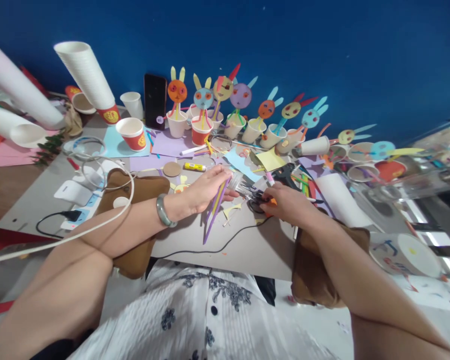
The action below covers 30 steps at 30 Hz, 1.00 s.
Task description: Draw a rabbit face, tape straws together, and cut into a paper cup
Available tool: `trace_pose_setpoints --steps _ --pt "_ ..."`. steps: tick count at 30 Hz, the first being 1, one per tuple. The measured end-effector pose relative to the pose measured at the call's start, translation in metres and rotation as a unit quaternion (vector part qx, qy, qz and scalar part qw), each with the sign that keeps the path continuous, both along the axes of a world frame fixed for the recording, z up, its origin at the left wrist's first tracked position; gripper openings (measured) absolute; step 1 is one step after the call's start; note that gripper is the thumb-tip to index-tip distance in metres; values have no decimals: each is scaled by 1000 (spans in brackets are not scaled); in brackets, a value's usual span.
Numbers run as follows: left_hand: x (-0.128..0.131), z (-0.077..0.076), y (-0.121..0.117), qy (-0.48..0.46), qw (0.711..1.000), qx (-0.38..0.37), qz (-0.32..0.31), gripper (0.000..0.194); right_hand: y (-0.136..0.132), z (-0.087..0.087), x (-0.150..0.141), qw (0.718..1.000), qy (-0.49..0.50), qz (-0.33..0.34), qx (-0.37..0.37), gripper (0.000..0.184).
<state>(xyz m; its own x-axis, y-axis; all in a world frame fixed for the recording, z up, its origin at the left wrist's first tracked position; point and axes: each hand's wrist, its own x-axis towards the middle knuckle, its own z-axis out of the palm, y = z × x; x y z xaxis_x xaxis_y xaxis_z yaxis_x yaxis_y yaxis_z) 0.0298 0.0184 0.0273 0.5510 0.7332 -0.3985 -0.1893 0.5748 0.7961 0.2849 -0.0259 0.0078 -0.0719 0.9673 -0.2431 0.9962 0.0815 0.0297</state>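
My left hand (209, 189) is closed around sheets of purple and yellow paper (216, 206), which are seen nearly edge-on above the table. To its right, my right hand (289, 202) has its fingers curled at the dark handles of a pair of scissors (255, 194). The scissors lie low over the table; whether they are lifted cannot be told. Beside them lie pale yellow paper scraps (232, 211). A clear plastic container (236, 181) stands just behind my left fingertips, partly hidden.
Paper rabbit figures stand in cups along the blue wall, one with an orange head (177, 91). Left are a tall cup stack (86, 75), a phone (155, 101) and a power strip (83, 212). A glue stick (195, 167), glue gun (285, 175) and black cable (225, 245) lie nearby.
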Motion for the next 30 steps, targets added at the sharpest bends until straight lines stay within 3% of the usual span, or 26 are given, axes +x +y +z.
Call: trace_pose_setpoints --steps 8,12,15,17,21,25,27,30 --pt "1 2 -3 -13 999 34 22 17 -4 -25 -5 999 46 4 2 22" --pt "1 3 -3 -19 998 49 34 17 -15 -16 6 991 116 -12 73 21" --pt "1 2 -2 -32 997 54 37 17 -28 -3 16 972 213 -58 80 30" --pt "0 0 -2 -44 996 58 42 18 -38 2 20 941 313 -111 62 35" --pt "0 -2 -3 -54 996 54 45 18 -61 5 11 844 510 -163 4 45" --pt "-1 -6 -3 -64 996 54 43 20 -80 0 -16 809 575 -114 -56 35" --pt "-1 -9 -3 -76 994 71 45 22 -86 -4 -32 777 619 -99 -63 32" --pt "-1 -10 -4 -82 992 78 47 23 -88 -9 -52 736 662 -98 -104 43"
